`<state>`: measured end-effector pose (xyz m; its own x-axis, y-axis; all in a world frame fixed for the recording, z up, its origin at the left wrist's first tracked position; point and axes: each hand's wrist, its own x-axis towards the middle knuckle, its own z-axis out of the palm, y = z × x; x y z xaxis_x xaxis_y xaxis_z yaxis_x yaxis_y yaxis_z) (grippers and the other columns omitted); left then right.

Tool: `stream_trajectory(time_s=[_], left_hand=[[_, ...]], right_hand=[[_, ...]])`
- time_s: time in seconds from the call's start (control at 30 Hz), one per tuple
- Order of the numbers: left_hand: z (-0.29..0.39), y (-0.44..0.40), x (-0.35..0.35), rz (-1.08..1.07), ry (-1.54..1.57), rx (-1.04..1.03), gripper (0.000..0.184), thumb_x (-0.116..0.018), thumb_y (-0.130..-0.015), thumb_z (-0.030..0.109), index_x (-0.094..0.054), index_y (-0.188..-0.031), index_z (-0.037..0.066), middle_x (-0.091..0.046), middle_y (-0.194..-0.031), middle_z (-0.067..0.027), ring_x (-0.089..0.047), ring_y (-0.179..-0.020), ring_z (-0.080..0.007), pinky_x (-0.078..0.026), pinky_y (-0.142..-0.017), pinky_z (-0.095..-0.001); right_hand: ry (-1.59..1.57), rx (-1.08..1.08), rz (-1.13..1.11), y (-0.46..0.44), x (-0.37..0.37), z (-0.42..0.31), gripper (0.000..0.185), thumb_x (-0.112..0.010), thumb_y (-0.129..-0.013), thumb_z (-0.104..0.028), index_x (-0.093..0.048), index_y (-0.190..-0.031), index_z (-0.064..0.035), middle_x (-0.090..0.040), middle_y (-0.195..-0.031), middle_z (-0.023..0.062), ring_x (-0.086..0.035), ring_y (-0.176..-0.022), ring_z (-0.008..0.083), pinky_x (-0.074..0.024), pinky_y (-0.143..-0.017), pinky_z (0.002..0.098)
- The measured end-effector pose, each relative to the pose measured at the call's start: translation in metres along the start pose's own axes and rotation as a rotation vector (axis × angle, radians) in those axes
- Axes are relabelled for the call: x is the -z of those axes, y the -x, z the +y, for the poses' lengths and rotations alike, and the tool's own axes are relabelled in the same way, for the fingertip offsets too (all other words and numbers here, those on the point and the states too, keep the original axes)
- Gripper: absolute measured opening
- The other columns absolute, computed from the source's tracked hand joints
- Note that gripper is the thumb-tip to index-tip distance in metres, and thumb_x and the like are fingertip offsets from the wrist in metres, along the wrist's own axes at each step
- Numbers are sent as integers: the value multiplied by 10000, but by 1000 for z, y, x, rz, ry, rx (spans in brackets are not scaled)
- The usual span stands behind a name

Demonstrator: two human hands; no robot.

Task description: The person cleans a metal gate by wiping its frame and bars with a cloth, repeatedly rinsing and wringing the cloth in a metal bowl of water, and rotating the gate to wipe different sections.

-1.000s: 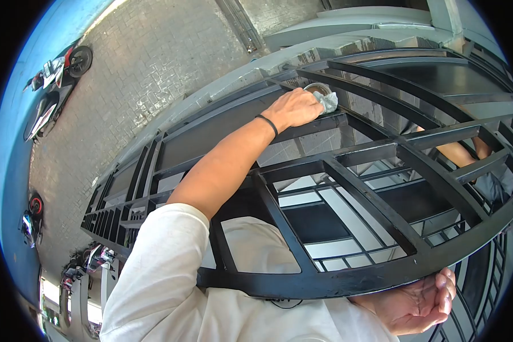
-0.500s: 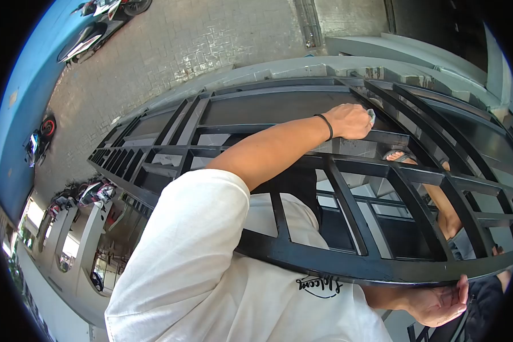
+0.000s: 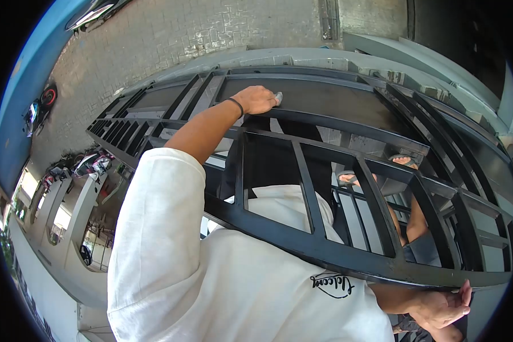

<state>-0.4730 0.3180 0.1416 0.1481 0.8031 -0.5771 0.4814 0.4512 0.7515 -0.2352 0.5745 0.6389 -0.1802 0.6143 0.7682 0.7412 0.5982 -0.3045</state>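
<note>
A black metal railing (image 3: 302, 245) with crossbars and flat dark panels stretches across the view in front of my white shirt. My left hand (image 3: 258, 100) reaches over its upper bars. Its closed fingers pinch a small crumpled pale piece (image 3: 279, 98), like a bit of cloth, against a bar beside the large dark panel (image 3: 313, 97). At the lower right, my right hand (image 3: 439, 308) is turned palm up under the near rail. Its fingers are loosely extended, with the tips touching the rail's edge.
Through the bars show another person's sandalled foot (image 3: 404, 161) and bare leg (image 3: 417, 219). A pale ledge (image 3: 302, 57) runs behind the railing, with a paved yard (image 3: 171, 34) beyond. Motorcycles (image 3: 38, 111) stand at the left by a blue wall (image 3: 17, 125).
My left hand has slid left along the bar with the pale piece in its fingers. My right hand stays at the near rail. The view has shifted slightly, and more of the other person's feet shows.
</note>
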Motion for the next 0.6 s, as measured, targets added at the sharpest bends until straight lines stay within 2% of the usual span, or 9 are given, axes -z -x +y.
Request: stream_trajectory(time_s=[0.03,0.13,0.23,0.33,0.37,0.47,0.5,0.53,0.6], left_hand=[[-19,3,-8,0,1,3,407,-400,-1023,311,-674,-1004,10,-678,-1085,-196,-634,-1015,-407,-482,-923,-495],[-62,18,-23,-92,-260,-19,418,-384,-1020,330,-674,-1139,54,-672,-1196,-173,-634,-1096,-389,-495,-972,-478],[-87,37,-26,-162,-230,200,452,-304,-1051,341,-653,-1191,90,-642,-1269,-151,-621,-1157,-357,-495,-986,-483],[-112,53,-34,-212,-332,299,480,-273,-1056,360,-638,-1245,112,-633,-1302,-119,-612,-1188,-331,-477,-1005,-495],[-120,58,-38,-234,-343,376,512,-252,-1055,392,-624,-1283,124,-628,-1323,-83,-597,-1222,-309,-433,-1048,-501],[-124,66,-31,-278,-386,426,532,-239,-1051,411,-624,-1295,136,-622,-1342,-63,-591,-1236,-300,-387,-1090,-494],[-124,66,-34,-216,-466,336,439,-293,-1051,328,-620,-1240,106,-646,-1256,-116,-637,-1146,-324,-490,-952,-505],[-122,66,-37,-215,-467,328,439,-293,-1051,328,-620,-1240,106,-646,-1256,-116,-637,-1146,-324,-490,-952,-505],[-112,54,-38,-181,-292,508,453,-299,-1044,334,-617,-1257,91,-641,-1273,-148,-612,-1185,-343,-471,-986,-502]], right_hand=[[-2,-1,-3,-1,-1,0,455,-480,-990,-192,-642,-903,224,-679,-868,307,-695,-836,346,-573,-814,381],[49,34,-8,-1,-2,0,456,-472,-989,-178,-636,-880,233,-677,-843,306,-698,-788,343,-588,-765,370],[43,61,-6,-4,-4,3,446,-477,-987,-166,-637,-860,231,-675,-826,302,-698,-750,336,-597,-733,364],[55,40,-4,-2,-5,-2,434,-491,-983,-160,-640,-853,227,-677,-828,296,-699,-754,332,-598,-738,363],[61,40,-6,-1,-7,-3,429,-497,-981,-158,-641,-849,224,-678,-829,292,-699,-755,329,-599,-737,361],[87,48,-17,3,-9,-11,426,-498,-980,-160,-645,-847,216,-682,-833,282,-698,-759,321,-594,-741,357],[104,52,-30,5,-10,-15,427,-493,-982,-164,-648,-849,211,-685,-835,277,-696,-761,314,-589,-747,354],[110,57,-27,5,-11,-18,427,-493,-982,-164,-648,-849,211,-685,-835,277,-696,-761,314,-589,-747,354],[121,23,-6,8,-14,-21,435,-479,-989,-176,-654,-856,200,-687,-837,269,-688,-762,300,-575,-762,350]])
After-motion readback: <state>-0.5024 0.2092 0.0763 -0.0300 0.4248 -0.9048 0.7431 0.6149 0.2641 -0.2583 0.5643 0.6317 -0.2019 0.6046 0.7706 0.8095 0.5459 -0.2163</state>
